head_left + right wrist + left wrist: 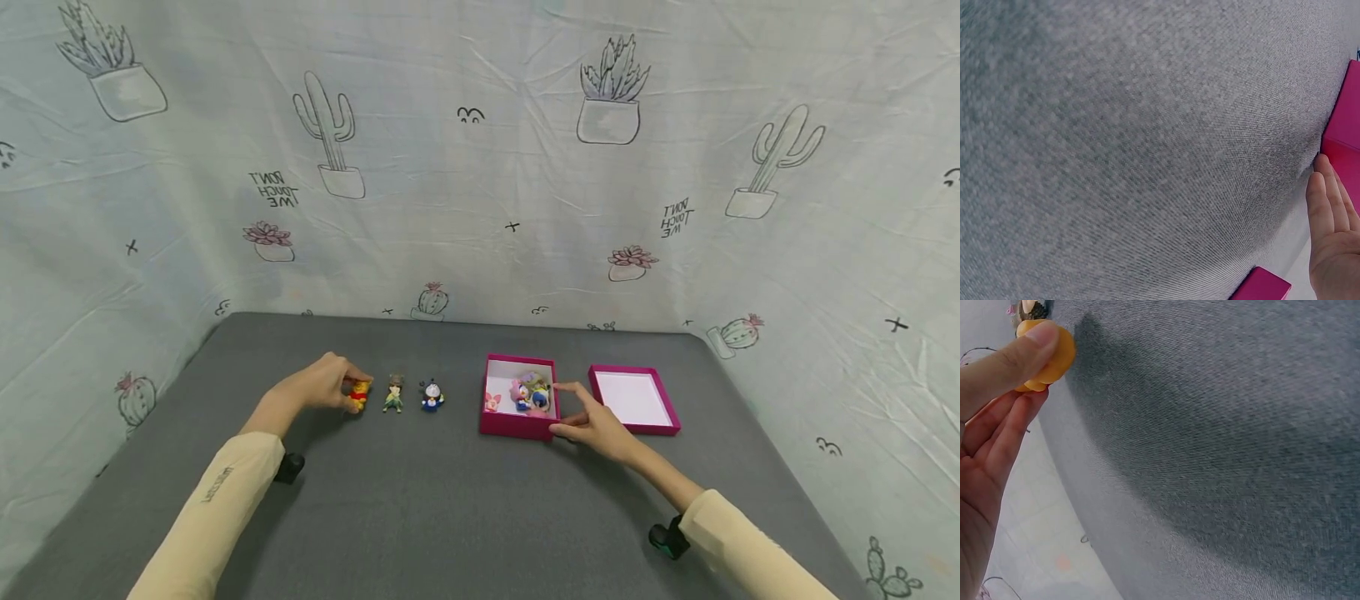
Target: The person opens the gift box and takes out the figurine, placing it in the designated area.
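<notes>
Fingers of the left hand (321,384) pinch the yellow figurine (360,395); those of the right hand (604,430), straight, touch the pink box (516,427). Advised: light pinch, figurine upright.

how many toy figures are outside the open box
3: a yellow bear in the left hand, a green-clad figure in the middle, and a blue figure nearest the box.

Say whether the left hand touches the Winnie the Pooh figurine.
Touching: the left wrist view shows the left hand pinching the Winnie the Pooh figurine, thumb across it.
</notes>
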